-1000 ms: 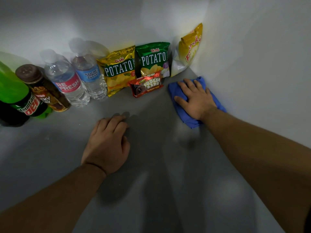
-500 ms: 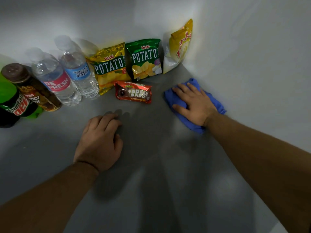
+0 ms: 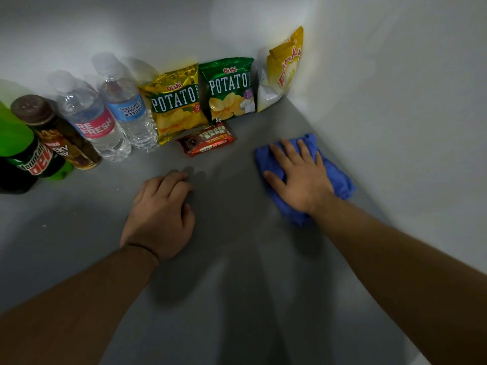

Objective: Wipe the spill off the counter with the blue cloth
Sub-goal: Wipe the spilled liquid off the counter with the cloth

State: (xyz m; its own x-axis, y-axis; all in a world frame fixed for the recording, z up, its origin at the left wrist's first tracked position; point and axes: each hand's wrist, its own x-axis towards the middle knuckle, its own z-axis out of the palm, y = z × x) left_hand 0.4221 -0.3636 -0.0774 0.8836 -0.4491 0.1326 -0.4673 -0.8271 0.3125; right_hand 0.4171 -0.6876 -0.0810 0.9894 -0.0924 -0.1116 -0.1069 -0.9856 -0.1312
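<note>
**Obs.** Blue cloth (image 3: 340, 180) lies bunched on the grey counter (image 3: 237, 299), close to the right-hand wall (image 3: 395, 114) and a little short of the back corner. Right hand (image 3: 297, 180) lies flat on top of it, fingers straight and slightly spread, palm bearing down. It grips nothing. Left hand (image 3: 160, 217) rests on bare counter near the middle, fingers loosely curled, holding nothing, well apart from the cloth.

**Spill.** No wet patch or sheen that I can make out (light is dim, surface dull), so I cannot say how much wiping is left.

**Risks, judged from this layout:**
1. Fudgee Barr pack (image 3: 207, 139) lies flat near the cloth, toward the back and left. A stroke that way would likely shove it into the snack bags.
2. Yellow Potato bag (image 3: 175, 104), green Potato bag (image 3: 229, 90) and corner bag (image 3: 284, 67) lean upright on the back wall. They look light, so a nudge could drop them onto the wiped area.
3. With a flat palm and no grip, the cloth may slip or bunch further, smearing liquid instead of lifting it.
4. With the cloth this close to the wall, the strip along the wall's foot may be missed.
5. Water bottles (image 3: 92, 119) stand well apart at the left. Low risk, unless the left hand swings out.
</note>
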